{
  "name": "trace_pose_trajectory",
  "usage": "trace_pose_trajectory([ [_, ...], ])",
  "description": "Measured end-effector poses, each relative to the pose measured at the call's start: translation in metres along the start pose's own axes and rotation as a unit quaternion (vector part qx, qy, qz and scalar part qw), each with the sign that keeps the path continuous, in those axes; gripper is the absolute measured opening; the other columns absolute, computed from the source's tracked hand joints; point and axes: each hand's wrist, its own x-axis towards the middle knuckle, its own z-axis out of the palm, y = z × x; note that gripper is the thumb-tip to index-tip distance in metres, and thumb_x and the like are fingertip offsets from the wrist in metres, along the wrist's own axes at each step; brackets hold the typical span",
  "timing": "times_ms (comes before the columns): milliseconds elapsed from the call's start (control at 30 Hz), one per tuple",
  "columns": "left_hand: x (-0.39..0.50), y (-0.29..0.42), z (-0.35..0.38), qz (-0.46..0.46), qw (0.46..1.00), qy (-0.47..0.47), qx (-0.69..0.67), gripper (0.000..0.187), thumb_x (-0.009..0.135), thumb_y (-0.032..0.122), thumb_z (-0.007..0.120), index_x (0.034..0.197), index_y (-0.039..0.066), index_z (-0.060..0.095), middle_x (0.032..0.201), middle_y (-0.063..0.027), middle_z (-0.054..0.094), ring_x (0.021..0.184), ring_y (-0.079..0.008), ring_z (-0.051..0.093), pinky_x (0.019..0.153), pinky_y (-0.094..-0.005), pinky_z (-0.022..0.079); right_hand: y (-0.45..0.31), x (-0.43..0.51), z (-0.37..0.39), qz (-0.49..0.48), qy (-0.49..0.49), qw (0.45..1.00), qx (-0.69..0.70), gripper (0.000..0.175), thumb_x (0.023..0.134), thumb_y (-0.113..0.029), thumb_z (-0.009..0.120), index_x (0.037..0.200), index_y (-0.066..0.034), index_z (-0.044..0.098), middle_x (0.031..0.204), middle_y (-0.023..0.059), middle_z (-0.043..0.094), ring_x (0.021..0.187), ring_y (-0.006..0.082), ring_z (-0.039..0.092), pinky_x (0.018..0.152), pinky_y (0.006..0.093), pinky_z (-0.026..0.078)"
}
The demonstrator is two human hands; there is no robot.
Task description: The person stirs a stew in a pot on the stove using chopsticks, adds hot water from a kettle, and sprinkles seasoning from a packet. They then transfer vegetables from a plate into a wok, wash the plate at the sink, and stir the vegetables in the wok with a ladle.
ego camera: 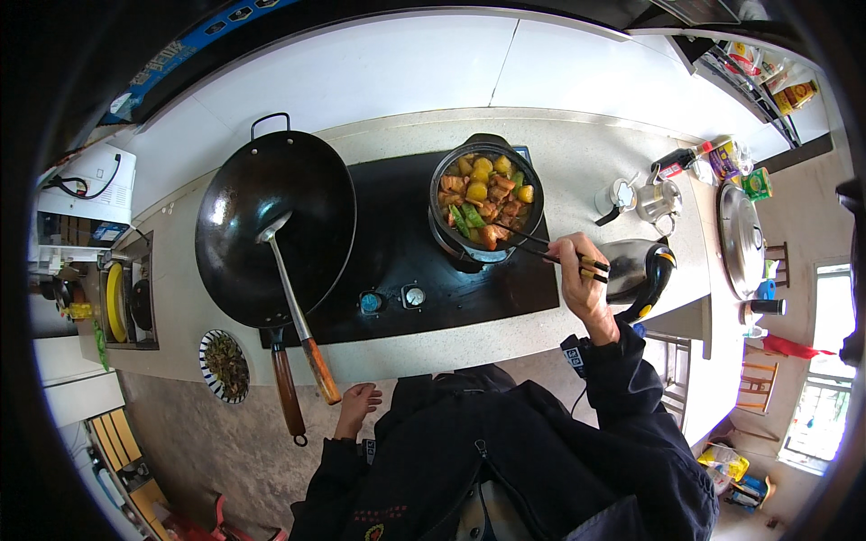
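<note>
My right hand [584, 283] grips a pair of dark chopsticks [531, 237] with golden bands near their upper ends. Their tips reach a piece of meat near the front of a black pot [436, 238]. Inside is a stew [488, 193] of potato chunks, browned meat and green pepper pieces. By the counter's front edge, my left hand [358, 408] hangs empty with loosely bent fingers. Just left of it is the wooden handle of a metal wok spatula [295, 308], whose head rests in a large black wok [237, 270].
The pot and wok stand on a black cooktop [385, 223] with two knobs. A striped dish of dark food [224, 366] sits at the counter's front left edge. Right of the pot are an electric kettle [626, 267], a steel pot [659, 201] and a glass jug [616, 196].
</note>
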Motion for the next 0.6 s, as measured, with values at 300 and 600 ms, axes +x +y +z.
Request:
trace_pose_trajectory([
  [300,-0.002,-0.002,0.001,0.0,1.0,0.001,0.006,0.037,0.096,0.032,0.06,0.117,0.001,0.063,0.102,-0.0122,0.071,0.087,-0.0207,0.068,0.075,-0.0339,0.053,0.012,0.017,-0.001,0.127,-0.055,0.978,0.159,0.021,0.103,-0.011,0.048,0.1,0.006,0.061,0.089,0.0096,0.063,0.077,0.0149,0.065,0.067,0.0276,0.058],
  [600,0.003,-0.008,-0.002,-0.003,1.0,-0.008,-0.012,0.039,0.097,0.032,0.059,0.12,0.001,0.062,0.103,-0.012,0.071,0.088,-0.0212,0.068,0.074,-0.0334,0.052,0.011,0.026,-0.003,0.189,-0.001,0.966,0.175,0.037,0.105,-0.027,0.046,0.092,0.0049,0.06,0.082,0.01,0.06,0.071,0.0141,0.063,0.064,0.0289,0.059],
])
